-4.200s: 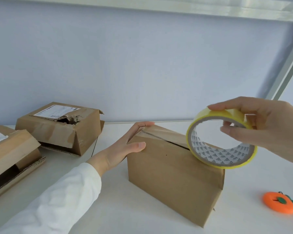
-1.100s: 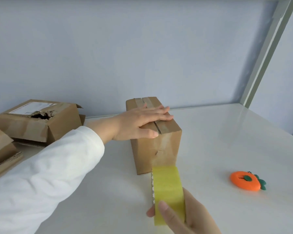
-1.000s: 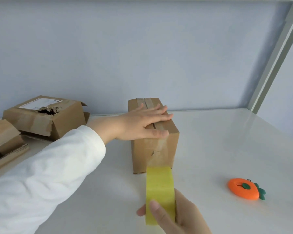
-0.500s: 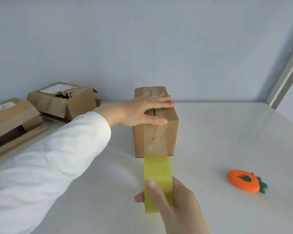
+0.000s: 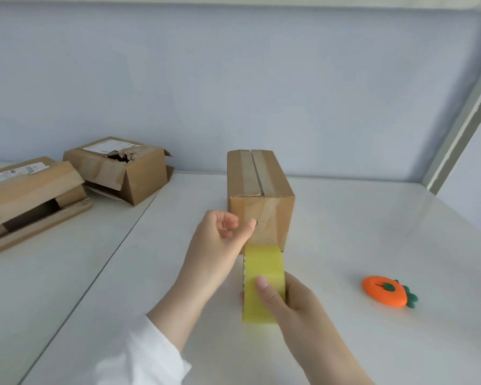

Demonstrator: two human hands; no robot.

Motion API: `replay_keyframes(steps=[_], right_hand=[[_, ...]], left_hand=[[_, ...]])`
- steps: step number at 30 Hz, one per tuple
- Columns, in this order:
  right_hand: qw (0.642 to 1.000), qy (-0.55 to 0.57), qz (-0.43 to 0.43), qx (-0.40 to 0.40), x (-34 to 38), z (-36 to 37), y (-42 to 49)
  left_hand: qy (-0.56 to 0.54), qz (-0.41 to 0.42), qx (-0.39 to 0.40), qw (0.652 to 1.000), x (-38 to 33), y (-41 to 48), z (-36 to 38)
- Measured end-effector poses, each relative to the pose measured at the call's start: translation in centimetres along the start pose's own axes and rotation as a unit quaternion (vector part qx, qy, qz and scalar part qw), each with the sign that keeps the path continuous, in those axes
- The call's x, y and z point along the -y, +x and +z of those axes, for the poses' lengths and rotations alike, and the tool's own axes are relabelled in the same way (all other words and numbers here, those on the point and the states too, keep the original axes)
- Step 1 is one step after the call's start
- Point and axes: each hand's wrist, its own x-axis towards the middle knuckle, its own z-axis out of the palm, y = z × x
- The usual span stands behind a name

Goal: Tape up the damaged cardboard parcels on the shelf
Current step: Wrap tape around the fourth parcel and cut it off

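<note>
A small cardboard parcel (image 5: pixel 272 187) stands in the middle of the white shelf (image 5: pixel 372 223), with clear tape along its top seam and down its front face. My right hand (image 5: pixel 300 315) grips a yellow tape roll (image 5: pixel 263 276) just in front of the parcel's base; the tape runs from the roll up the front face. My left hand (image 5: pixel 220 245) is beside the roll with its fingers curled, and its thumb tip touches the parcel's front face. It holds nothing.
A torn parcel (image 5: pixel 117 170) with a hole in its top sits at the back left. An open, flattened parcel (image 5: pixel 25 195) lies at the far left. An orange carrot-shaped cutter (image 5: pixel 386 294) lies to the right. A grey shelf post (image 5: pixel 461 120) rises at the right.
My left hand has left the parcel's top and come down to its front face, fingers now curled. The right hand still holds the roll near the parcel's base.
</note>
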Motion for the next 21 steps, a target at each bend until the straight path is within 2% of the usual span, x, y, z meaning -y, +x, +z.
replay_keyframes(steps=[4,6,7,9,12,14,16,21], right_hand=[[1.000,-0.026,0.011,0.002,-0.1,-1.8,-0.3],[0.993,-0.092,-0.017,-0.070,-0.5,-4.7,-0.2],[0.979,-0.161,-0.031,-0.124,-0.6,-6.4,-0.1],[0.923,-0.330,-0.026,-0.197,-0.8,-9.8,0.0],[0.848,-0.498,0.073,-0.167,-1.9,-13.5,0.2],[0.813,-0.559,0.099,-0.128,-2.8,-14.5,0.3],[0.816,-0.559,0.086,-0.118,-3.3,-14.8,0.4],[0.892,-0.421,0.045,-0.159,-2.2,-14.8,0.7]], left_hand=[[-0.077,-0.095,0.065,0.990,0.4,-0.6,1.2],[-0.075,-0.118,0.089,0.986,0.6,-0.8,1.2],[-0.076,-0.130,0.094,0.984,0.7,-1.0,1.1],[-0.077,-0.144,0.101,0.981,0.7,-1.4,0.7],[-0.080,-0.146,0.122,0.978,0.7,-1.7,0.4],[-0.105,-0.150,0.127,0.975,0.6,-1.9,0.3],[-0.129,-0.152,0.126,0.972,0.3,-2.0,0.4],[-0.221,-0.123,0.064,0.965,-0.1,-2.1,0.8]])
